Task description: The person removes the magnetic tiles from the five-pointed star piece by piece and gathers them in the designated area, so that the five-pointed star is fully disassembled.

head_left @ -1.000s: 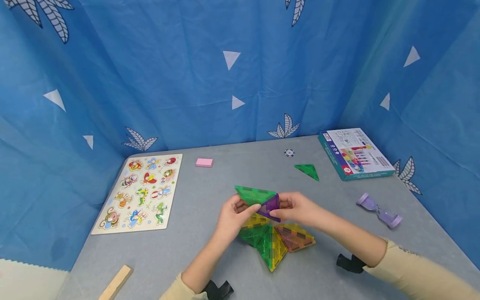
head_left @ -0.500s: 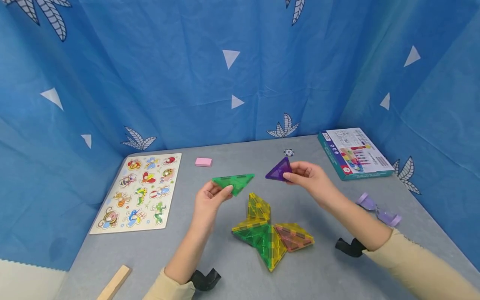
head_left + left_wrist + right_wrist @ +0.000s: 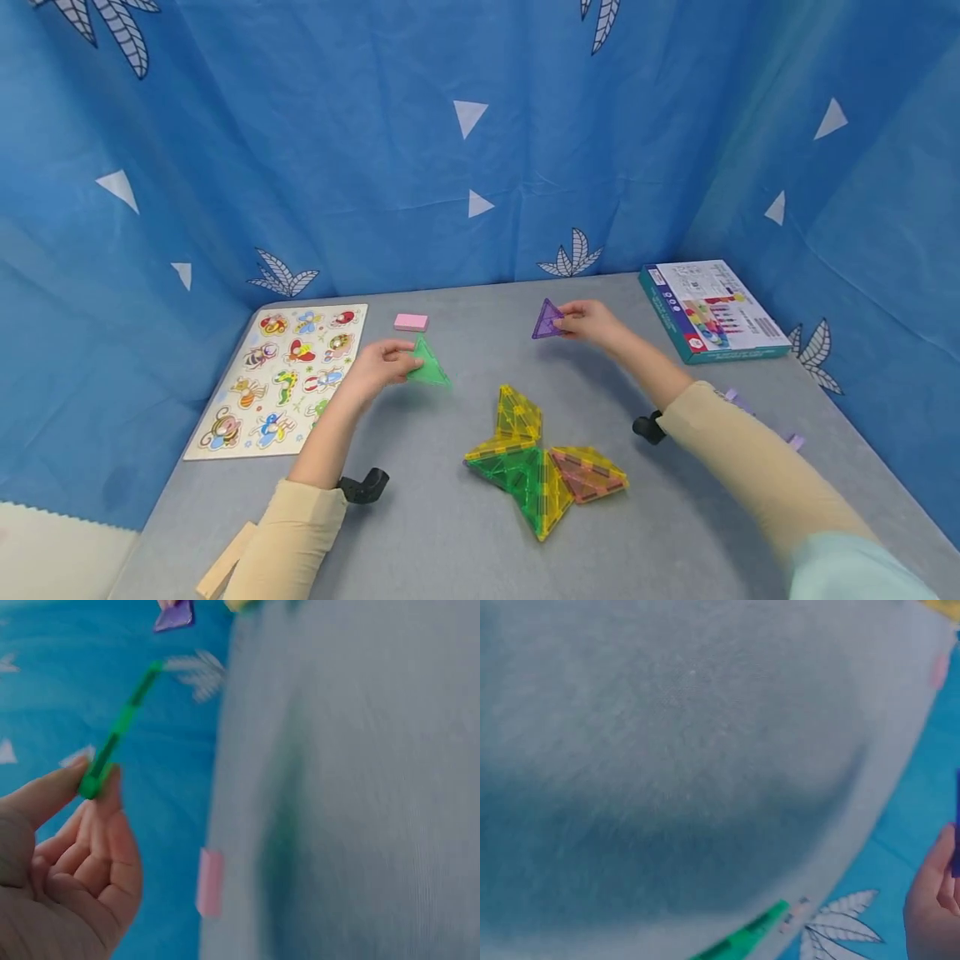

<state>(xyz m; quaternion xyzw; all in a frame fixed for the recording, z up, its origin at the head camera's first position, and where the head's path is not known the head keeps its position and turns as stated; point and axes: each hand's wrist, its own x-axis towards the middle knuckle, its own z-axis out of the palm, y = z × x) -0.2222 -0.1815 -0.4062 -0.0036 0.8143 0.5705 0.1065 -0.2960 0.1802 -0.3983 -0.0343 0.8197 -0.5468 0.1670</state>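
Observation:
My left hand (image 3: 381, 365) pinches a green translucent triangular magnetic tile (image 3: 429, 365) by one edge, above the table left of centre. In the left wrist view that tile (image 3: 120, 731) is seen nearly edge-on, between thumb and fingertips. My right hand (image 3: 590, 321) pinches a smaller purple triangular magnetic tile (image 3: 547, 319) over the back of the table. Only part of that hand (image 3: 932, 904) appears in the right wrist view. Nearer me, joined yellow, green and orange-red magnetic tiles (image 3: 525, 471) form a pointed shape, touched by neither hand.
An insect puzzle board (image 3: 281, 375) lies left, a pink block (image 3: 411, 322) behind. A boxed toy (image 3: 716, 308) is back right; my sleeve partly covers a purple sand timer (image 3: 738, 402). A wooden block (image 3: 225, 562) is front left. Another green tile (image 3: 742, 937) shows in the right wrist view.
The green and purple tiles, held together above the joined shape a second ago, are now apart. My left hand has moved left with the green one, my right hand up and back with the purple one.

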